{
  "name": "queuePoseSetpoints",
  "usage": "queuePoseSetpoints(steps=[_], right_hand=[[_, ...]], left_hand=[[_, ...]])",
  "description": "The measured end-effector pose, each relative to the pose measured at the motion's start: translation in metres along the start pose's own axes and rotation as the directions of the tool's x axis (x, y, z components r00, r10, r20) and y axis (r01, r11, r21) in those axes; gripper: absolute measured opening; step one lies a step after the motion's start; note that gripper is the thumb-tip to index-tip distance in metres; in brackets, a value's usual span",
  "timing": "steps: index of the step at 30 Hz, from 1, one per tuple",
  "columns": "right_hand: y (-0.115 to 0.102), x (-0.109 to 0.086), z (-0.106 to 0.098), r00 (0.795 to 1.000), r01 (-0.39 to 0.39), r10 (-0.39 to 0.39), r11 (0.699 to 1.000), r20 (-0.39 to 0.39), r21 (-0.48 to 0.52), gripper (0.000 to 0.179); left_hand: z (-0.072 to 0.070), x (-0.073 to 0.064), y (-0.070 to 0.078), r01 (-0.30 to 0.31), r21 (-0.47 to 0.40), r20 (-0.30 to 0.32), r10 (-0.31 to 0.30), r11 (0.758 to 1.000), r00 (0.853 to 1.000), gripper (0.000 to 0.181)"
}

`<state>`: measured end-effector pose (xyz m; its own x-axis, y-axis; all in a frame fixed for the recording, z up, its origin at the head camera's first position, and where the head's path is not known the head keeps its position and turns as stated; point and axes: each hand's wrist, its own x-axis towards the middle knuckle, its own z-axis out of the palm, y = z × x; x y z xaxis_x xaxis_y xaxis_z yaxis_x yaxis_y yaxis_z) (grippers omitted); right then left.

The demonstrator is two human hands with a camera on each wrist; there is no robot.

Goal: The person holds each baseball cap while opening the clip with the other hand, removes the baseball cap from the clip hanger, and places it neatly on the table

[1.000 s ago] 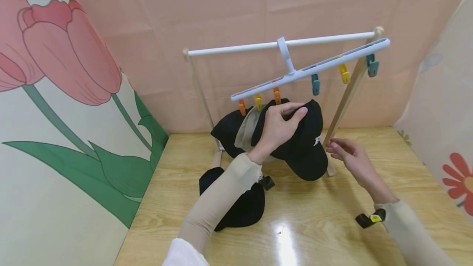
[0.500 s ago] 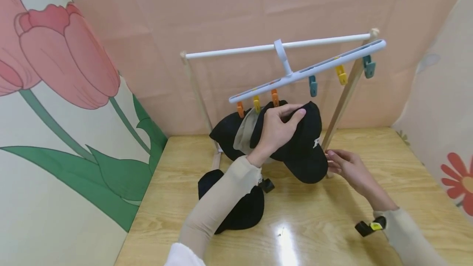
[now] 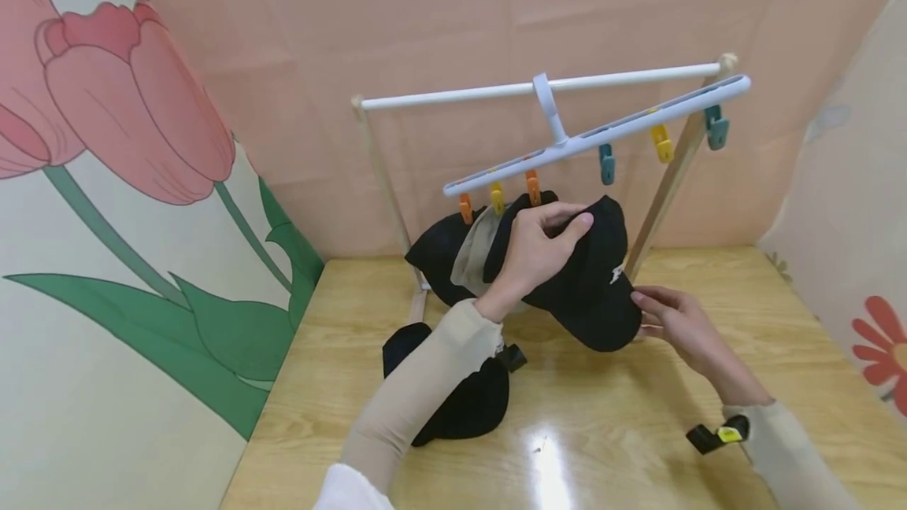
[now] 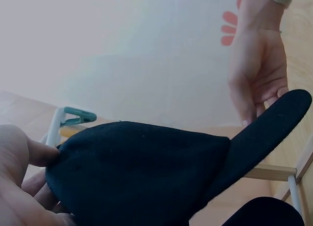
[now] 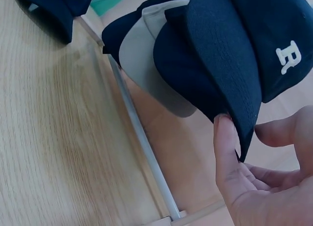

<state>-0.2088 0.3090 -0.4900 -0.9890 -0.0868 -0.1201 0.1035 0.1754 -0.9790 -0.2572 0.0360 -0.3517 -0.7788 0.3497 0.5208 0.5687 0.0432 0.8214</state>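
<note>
A black baseball cap (image 3: 597,309) with a white letter R on its front hangs between my two hands. My left hand (image 3: 534,246) grips its crown, thumb on the near side. At the brim, my right hand (image 3: 676,325) pinches the edge; the right wrist view shows the brim (image 5: 230,74) between thumb and fingers. Behind it, a black cap (image 3: 435,250), a beige cap (image 3: 473,254) and another dark cap (image 5: 178,64) hang in a row, partly hidden. They hang below orange and yellow clips on a pale blue hanger (image 3: 616,128).
The hanger hooks over the white rail (image 3: 453,95) of a wooden-legged rack. On its right half, teal clips (image 3: 607,165) and a yellow clip (image 3: 662,144) hold nothing. Another black cap (image 3: 475,408) lies on the wooden table (image 3: 609,431), under my left forearm.
My right hand has come from just right of the cap onto its brim and taken hold of the edge. The brim has swung slightly to the right. My left hand keeps its grip.
</note>
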Motion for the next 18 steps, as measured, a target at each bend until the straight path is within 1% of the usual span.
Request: queuePoseSetpoints(steps=[6, 8, 13, 16, 18], right_hand=[[-0.006, -0.003, -0.005, 1.000, 0.002, -0.003, 1.000, 0.017, 0.028, 0.072], [-0.007, -0.004, -0.008, 0.999, 0.016, -0.016, 1.000, 0.031, 0.012, 0.071], [-0.006, -0.008, -0.013, 0.997, 0.033, -0.034, 0.999, 0.065, 0.024, 0.063], [-0.003, -0.009, -0.016, 0.995, 0.041, -0.046, 0.997, 0.090, 0.062, 0.056], [-0.001, -0.011, -0.018, 0.994, 0.036, -0.048, 0.993, 0.099, 0.116, 0.045]], left_hand=[[-0.004, 0.002, 0.004, 0.017, -0.004, 0.023, -0.016, 1.000, 1.000, 0.024], [-0.006, 0.002, 0.004, 0.028, -0.006, 0.043, -0.027, 1.000, 0.999, 0.024], [-0.010, 0.000, 0.006, 0.069, 0.004, 0.103, -0.069, 0.998, 0.992, 0.026], [-0.011, -0.001, 0.007, 0.092, 0.010, 0.136, -0.093, 0.996, 0.986, 0.027], [-0.012, -0.003, 0.007, 0.104, 0.008, 0.153, -0.104, 0.995, 0.983, 0.027]])
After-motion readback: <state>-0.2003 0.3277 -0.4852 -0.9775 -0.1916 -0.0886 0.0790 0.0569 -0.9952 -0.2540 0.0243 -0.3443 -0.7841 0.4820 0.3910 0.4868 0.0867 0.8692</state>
